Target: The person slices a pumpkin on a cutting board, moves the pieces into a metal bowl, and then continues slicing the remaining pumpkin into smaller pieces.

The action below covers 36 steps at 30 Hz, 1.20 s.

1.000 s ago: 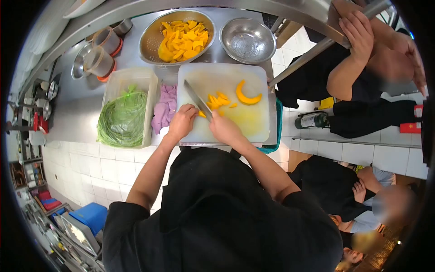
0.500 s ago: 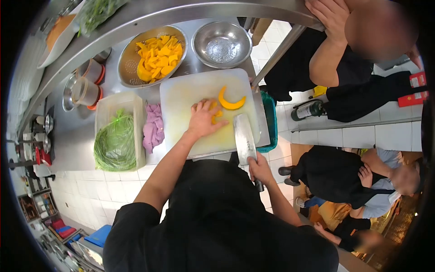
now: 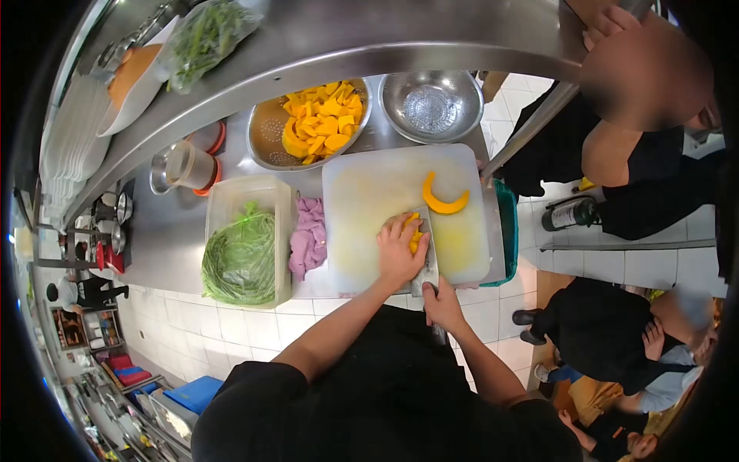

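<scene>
My left hand (image 3: 402,250) lies over small orange pumpkin pieces (image 3: 416,231) and holds them down on the white cutting board (image 3: 358,181). With my right hand (image 3: 444,304) I grip the handle of a cleaver (image 3: 429,266), its broad blade upright against the right side of the pieces, close to my left fingers. My palm partly hides the pieces. Farther back on the board rests a curved pumpkin slice (image 3: 446,203), apart from both hands. Beyond the board, cut pumpkin chunks (image 3: 323,123) fill a perforated steel colander (image 3: 267,135).
A steel bowl (image 3: 433,112) stands behind the board. Left of it are a purple cloth (image 3: 308,239) and a plastic tub (image 3: 285,231) with bagged greens (image 3: 242,262). A steel shelf (image 3: 369,38) overhangs the counter. A teal-lined bin (image 3: 506,231) and other people are at right.
The cleaver has come left from beside the pumpkin pieces to meet them at my left hand. My view has shifted, so the counter appears farther right and lower.
</scene>
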Tool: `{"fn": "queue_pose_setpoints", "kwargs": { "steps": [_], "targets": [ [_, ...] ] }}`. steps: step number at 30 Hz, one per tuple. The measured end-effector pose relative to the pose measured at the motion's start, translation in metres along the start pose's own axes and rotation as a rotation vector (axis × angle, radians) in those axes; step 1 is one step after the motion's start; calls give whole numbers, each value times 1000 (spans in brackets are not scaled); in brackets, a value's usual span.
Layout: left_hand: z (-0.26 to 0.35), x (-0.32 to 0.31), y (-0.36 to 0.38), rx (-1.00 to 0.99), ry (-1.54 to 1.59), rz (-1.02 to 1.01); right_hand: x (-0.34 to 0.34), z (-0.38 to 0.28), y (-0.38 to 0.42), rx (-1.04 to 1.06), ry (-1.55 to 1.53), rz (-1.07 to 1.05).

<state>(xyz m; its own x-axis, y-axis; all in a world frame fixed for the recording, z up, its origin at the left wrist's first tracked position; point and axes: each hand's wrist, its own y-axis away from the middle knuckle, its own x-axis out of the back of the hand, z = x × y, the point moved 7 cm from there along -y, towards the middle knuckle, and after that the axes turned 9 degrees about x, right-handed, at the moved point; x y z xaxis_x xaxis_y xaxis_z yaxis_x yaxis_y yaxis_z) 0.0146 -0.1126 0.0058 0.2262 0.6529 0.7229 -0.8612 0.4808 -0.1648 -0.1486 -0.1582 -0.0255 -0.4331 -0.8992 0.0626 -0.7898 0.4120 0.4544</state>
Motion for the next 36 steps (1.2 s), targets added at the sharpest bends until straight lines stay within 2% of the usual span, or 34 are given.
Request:
{"fn": "queue_pose_setpoints", "kwargs": {
  "steps": [4, 10, 14, 16, 17, 19, 20, 22, 24, 25, 27, 29, 31, 34, 36],
  "targets": [
    [-2, 0, -3, 61, 156, 77, 1, -10, -11, 45, -6, -14],
    [3, 8, -32, 28, 284, 197, -6, -49, -27, 49, 74, -97],
    [17, 79, -119, -139, 290, 345, -28, -143, -77, 453, 143, -71],
    [8, 117, -181, -169, 310, 341, -42, -196, -96, 402, 201, -74],
    [-8, 124, -214, -183, 314, 312, -39, -210, -104, 417, 203, -63],
    [-54, 126, -271, -79, 189, 297, -40, -226, -119, 377, 152, -111],
    [-51, 136, -274, -99, 189, 317, -37, -234, -115, 405, 154, -109],
    [-62, 135, -269, 103, -407, 188, -8, -218, -89, 365, 192, 35],
    [-37, 133, -262, 34, -344, 222, 30, -159, -92, 539, 337, 205],
    [-23, 120, -250, -36, -289, 237, 47, -155, -71, 549, 358, 270],
    [-16, 54, -213, 48, 27, -120, 73, -141, -41, 543, 385, 328],
    [4, -3, -163, 165, -89, -463, 101, -115, -24, 473, 482, 436],
    [-4, -59, -127, 15, -92, -318, 116, -98, -14, 481, 515, 434],
    [-10, -72, -120, 151, -61, -279, 126, -86, -8, 480, 567, 429],
    [-20, -71, -125, 113, -123, -307, 124, -72, 2, 440, 590, 413]
  ]
}}
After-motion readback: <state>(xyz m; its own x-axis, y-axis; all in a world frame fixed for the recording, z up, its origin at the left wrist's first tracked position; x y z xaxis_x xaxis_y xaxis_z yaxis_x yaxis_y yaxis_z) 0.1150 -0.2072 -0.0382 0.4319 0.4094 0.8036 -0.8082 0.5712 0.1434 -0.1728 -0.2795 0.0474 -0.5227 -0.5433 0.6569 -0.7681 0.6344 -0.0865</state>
